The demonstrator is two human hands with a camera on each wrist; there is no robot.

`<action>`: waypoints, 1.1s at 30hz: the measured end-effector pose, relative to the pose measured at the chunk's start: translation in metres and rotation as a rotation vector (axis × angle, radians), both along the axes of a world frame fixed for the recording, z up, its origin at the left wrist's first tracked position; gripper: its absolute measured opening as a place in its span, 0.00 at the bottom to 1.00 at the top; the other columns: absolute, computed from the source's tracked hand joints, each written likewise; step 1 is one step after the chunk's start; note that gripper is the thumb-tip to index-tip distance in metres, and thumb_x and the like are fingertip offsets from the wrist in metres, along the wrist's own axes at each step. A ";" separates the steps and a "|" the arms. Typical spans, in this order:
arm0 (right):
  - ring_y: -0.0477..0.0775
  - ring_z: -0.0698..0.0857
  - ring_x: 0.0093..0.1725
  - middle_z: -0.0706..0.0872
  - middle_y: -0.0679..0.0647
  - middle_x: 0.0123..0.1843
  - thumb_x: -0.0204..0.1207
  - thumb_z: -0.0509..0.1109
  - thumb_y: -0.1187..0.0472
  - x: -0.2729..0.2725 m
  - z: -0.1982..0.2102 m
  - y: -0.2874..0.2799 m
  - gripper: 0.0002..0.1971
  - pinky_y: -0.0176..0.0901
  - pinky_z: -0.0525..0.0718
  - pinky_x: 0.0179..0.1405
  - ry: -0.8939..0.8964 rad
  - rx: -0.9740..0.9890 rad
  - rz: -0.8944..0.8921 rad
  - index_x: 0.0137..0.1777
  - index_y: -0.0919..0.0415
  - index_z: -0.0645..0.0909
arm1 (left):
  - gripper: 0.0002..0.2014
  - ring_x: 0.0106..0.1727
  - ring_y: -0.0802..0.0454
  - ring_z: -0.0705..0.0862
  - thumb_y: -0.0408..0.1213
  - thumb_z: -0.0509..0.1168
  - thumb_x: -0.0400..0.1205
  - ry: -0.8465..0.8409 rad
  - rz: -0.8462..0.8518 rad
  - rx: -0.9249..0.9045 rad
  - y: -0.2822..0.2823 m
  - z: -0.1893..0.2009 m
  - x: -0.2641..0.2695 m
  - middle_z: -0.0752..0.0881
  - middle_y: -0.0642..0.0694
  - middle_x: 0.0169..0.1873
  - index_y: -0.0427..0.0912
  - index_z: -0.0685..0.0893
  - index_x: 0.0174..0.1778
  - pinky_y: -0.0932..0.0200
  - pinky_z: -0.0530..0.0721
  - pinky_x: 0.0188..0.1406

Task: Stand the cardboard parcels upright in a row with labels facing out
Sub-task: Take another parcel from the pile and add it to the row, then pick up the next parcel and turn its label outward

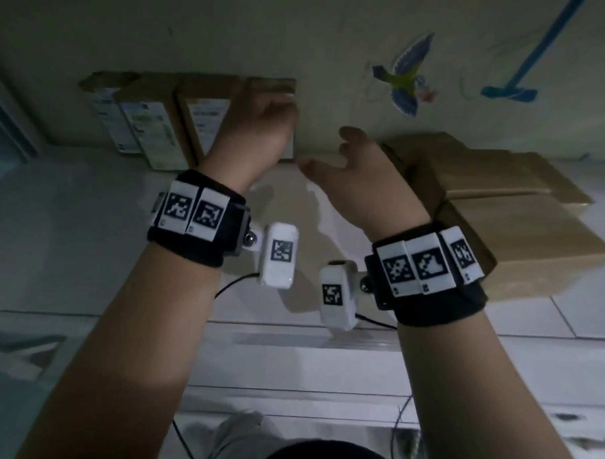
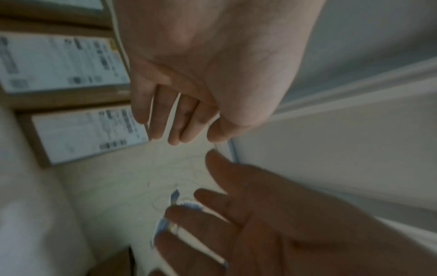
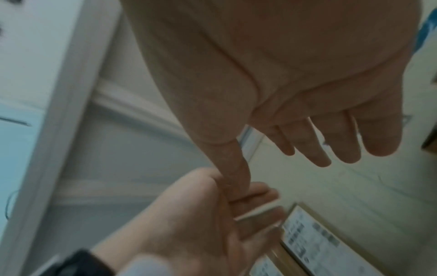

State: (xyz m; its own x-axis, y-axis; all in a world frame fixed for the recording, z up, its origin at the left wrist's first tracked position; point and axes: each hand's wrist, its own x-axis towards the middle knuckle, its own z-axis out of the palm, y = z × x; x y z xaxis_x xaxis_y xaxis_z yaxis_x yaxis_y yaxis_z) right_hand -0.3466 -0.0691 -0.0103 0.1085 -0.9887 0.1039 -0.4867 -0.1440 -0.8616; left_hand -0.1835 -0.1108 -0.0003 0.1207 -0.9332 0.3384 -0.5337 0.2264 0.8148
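Note:
Several cardboard parcels [image 1: 153, 128] stand upright in a row against the wall, white labels facing out. My left hand [image 1: 263, 125] hovers in front of the rightmost parcel [image 1: 275, 86] and hides most of it. In the left wrist view the left hand [image 2: 179, 121] has straight fingers and holds nothing, beside two labelled parcels [image 2: 71, 134]. My right hand [image 1: 351, 155] is spread open just right of the row, also holding nothing. More parcels [image 1: 494, 201] lie flat in a pile at the right, plain sides up. The right wrist view shows the right hand [image 3: 319, 142] open above the left hand [image 3: 236, 214].
The parcels stand on a pale tiled floor [image 1: 87, 256] at the foot of a cream wall [image 1: 232, 27]. A bird sticker [image 1: 406, 78] and a blue marking [image 1: 526, 75] are on the wall. Thin cables [image 1: 397, 425] trail near my knees.

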 end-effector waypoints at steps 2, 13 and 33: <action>0.54 0.76 0.83 0.77 0.57 0.84 0.85 0.74 0.47 -0.012 0.001 0.012 0.40 0.36 0.73 0.64 0.013 -0.042 -0.006 0.91 0.60 0.61 | 0.08 0.46 0.55 0.82 0.44 0.64 0.82 0.072 -0.068 0.049 0.010 -0.014 -0.018 0.83 0.46 0.45 0.46 0.85 0.42 0.53 0.78 0.51; 0.40 0.89 0.50 0.90 0.46 0.52 0.80 0.70 0.53 -0.093 -0.014 0.053 0.20 0.40 0.88 0.47 0.023 -0.155 -0.183 0.68 0.61 0.83 | 0.20 0.56 0.56 0.93 0.57 0.59 0.94 0.337 -0.374 0.297 0.057 -0.048 -0.119 0.96 0.50 0.54 0.51 0.93 0.54 0.50 0.89 0.62; 0.72 0.76 0.78 0.74 0.65 0.82 0.80 0.67 0.42 -0.170 -0.029 0.076 0.38 0.63 0.78 0.76 0.168 0.097 -0.579 0.88 0.55 0.65 | 0.40 0.71 0.59 0.86 0.80 0.63 0.76 -0.135 -0.514 0.462 0.080 -0.059 -0.159 0.87 0.63 0.71 0.62 0.76 0.80 0.45 0.83 0.77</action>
State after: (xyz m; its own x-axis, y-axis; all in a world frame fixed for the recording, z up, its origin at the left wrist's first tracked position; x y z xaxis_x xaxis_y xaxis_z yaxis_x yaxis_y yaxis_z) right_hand -0.5164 0.0071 -0.0394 -0.4425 -0.8960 0.0385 -0.5928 0.2600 -0.7623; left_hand -0.3428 -0.0305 -0.0597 -0.3891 -0.9126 -0.1259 -0.5556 0.1234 0.8222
